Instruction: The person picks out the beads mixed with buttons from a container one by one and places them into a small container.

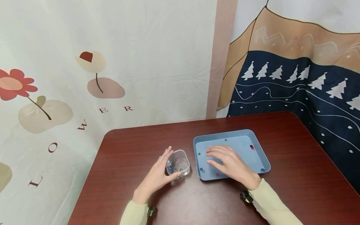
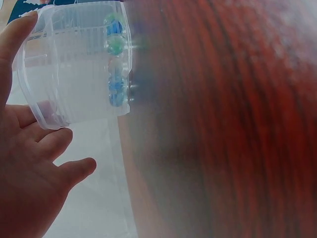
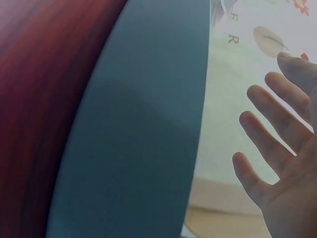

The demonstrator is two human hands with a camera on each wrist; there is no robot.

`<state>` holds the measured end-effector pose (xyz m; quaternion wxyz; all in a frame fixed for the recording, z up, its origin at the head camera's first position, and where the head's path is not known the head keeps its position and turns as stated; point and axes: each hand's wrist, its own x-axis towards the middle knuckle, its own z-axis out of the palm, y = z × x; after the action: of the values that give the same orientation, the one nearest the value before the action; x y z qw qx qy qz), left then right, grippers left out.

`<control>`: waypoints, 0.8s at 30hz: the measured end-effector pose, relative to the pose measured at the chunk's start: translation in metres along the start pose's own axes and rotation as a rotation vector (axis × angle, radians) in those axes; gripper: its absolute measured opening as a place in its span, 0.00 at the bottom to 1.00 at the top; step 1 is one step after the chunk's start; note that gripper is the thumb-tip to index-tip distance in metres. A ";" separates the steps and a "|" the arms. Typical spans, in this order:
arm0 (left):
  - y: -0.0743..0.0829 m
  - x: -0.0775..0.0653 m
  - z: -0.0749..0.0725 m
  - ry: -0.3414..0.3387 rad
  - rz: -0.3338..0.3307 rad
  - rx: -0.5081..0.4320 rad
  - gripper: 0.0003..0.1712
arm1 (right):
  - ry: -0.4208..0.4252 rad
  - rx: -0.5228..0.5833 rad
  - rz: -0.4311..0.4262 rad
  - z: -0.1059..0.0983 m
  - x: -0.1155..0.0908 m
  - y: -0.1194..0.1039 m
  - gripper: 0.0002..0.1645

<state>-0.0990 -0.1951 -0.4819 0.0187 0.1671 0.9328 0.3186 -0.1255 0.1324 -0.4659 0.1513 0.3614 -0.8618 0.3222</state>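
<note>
A small clear plastic container [image 1: 180, 153] stands on the table left of the tray. My left hand [image 1: 156, 178] holds it, thumb at the near side and fingers along the left side. Blue and green beads [image 2: 116, 44] lie along its bottom in the left wrist view. To the right is a shallow blue-grey tray [image 1: 257, 157] with several small beads scattered inside, including a green bead [image 1: 199, 153] and dark red and pink ones near the right. Over the tray hovers my right hand [image 1: 229, 161], fingers spread and holding nothing, covering part of the tray floor.
Both things stand on a dark reddish-brown wooden table [image 1: 135, 150] with rounded far corners. Behind it hangs a printed curtain [image 1: 163, 62] with flowers and letters; a navy cloth with white trees [image 1: 270, 90] hangs at the right. Each wrist wears a black strap device.
</note>
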 end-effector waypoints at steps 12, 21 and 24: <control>0.000 0.000 0.000 -0.008 0.004 0.001 0.56 | -0.030 -0.104 0.079 -0.039 -0.038 0.028 0.22; 0.001 0.000 -0.001 -0.001 0.007 0.009 0.56 | -0.071 -0.165 0.154 -0.063 -0.059 0.042 0.24; 0.001 0.000 -0.001 0.001 0.005 0.001 0.56 | -0.083 -0.185 0.149 -0.068 -0.065 0.047 0.24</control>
<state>-0.0984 -0.1950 -0.4807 0.0172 0.1693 0.9326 0.3181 -0.1121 0.2363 -0.4684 0.1240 0.2940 -0.9177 0.2366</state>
